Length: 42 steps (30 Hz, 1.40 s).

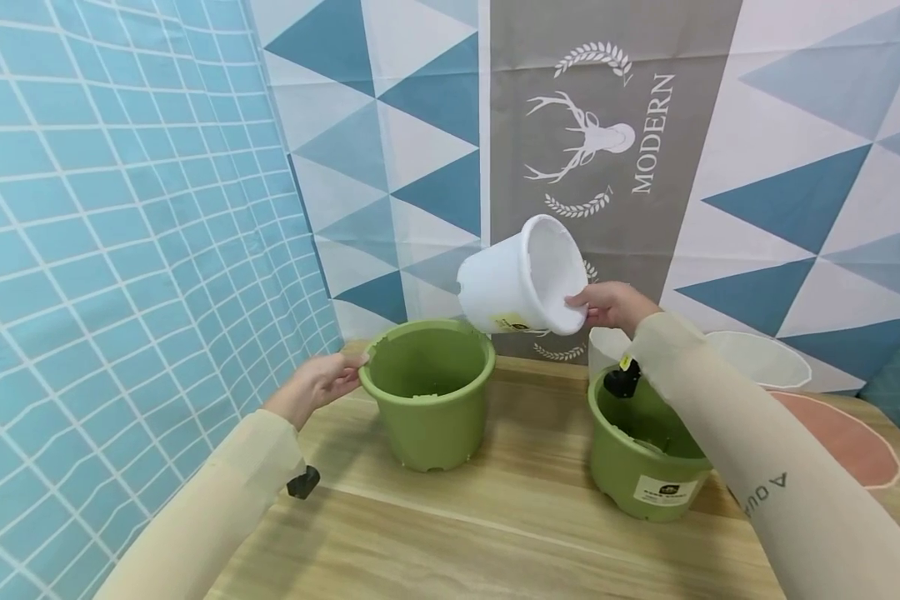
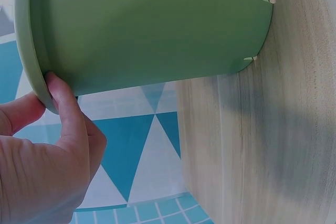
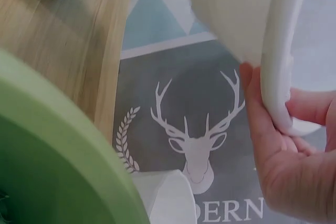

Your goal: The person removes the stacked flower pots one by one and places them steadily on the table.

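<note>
A white plastic pot (image 1: 495,279) is held up in the air, tilted on its side with its mouth toward the right. My right hand (image 1: 607,307) pinches its rim, thumb inside and fingers outside, as the right wrist view also shows. Below and left of it a green pot (image 1: 435,425) stands upright on the wooden table. The left hand (image 1: 324,383) pinches that pot's rim on its left side; in the left wrist view the thumb and fingers (image 2: 68,114) close on the lip. Some small pale bits lie at the bottom of the green pot.
A second green pot (image 1: 630,479) with a white label stands at the right, partly behind my right forearm. Behind it another white container (image 1: 607,346) shows in part. A tiled blue sheet (image 1: 120,208) borders the left, and a patterned backdrop (image 1: 435,125) rises behind the wooden table (image 1: 420,533).
</note>
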Tool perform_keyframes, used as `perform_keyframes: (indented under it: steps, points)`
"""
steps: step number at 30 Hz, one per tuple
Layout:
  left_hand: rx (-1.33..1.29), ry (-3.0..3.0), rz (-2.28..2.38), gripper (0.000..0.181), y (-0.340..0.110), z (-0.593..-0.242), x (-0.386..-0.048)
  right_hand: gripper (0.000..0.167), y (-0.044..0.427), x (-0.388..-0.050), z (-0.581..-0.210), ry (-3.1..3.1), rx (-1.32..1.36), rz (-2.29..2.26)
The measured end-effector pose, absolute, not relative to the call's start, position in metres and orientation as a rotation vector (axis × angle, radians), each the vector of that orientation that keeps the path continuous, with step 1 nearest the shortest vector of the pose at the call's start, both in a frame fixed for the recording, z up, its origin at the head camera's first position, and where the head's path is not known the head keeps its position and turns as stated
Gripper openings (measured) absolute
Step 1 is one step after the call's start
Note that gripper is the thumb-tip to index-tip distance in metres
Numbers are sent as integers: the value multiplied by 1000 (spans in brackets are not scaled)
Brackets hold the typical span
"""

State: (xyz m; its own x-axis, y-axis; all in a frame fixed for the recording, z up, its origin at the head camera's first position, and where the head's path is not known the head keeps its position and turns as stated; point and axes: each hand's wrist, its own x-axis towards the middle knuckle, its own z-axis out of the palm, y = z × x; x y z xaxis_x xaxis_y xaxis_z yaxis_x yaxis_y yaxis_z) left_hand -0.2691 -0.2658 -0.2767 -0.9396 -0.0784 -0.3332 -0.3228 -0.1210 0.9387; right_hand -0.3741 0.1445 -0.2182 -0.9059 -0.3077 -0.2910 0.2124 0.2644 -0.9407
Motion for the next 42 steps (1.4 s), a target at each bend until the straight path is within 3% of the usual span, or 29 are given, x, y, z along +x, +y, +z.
perform_keyframes:
  steps: [5,8,10,17,20,23,30,35,42]
  points:
    - [-455,1964,2193,63,-266,-276,-268,74,149,-371,-219,2156,60,-1749]
    - [-457,1959,2203,62,-266,-276,-268,86,151,-370,-220,2186,93,-1728]
    - [-447,1957,2204,61,-266,-277,-267,77,151,-370,-221,2223,112,-1700]
    - [-453,1966,2194,61,-265,-277,-268,68,150,-369,-221,2315,66,-1649]
    - [-451,1969,2190,62,-265,-276,-269,35,150,-369,-220,2333,72,-1659]
    - [-449,1974,2189,59,-264,-276,-269,17,149,-369,-219,2335,94,-1673]
    - [-463,1953,2210,56,-265,-276,-269,46,141,-369,-223,2299,90,-1665]
    - [-471,1960,2204,56,-264,-277,-270,39,135,-368,-227,2360,121,-1639]
    - [-462,1966,2209,16,-265,-277,-269,18,124,-365,-228,2426,170,-1587]
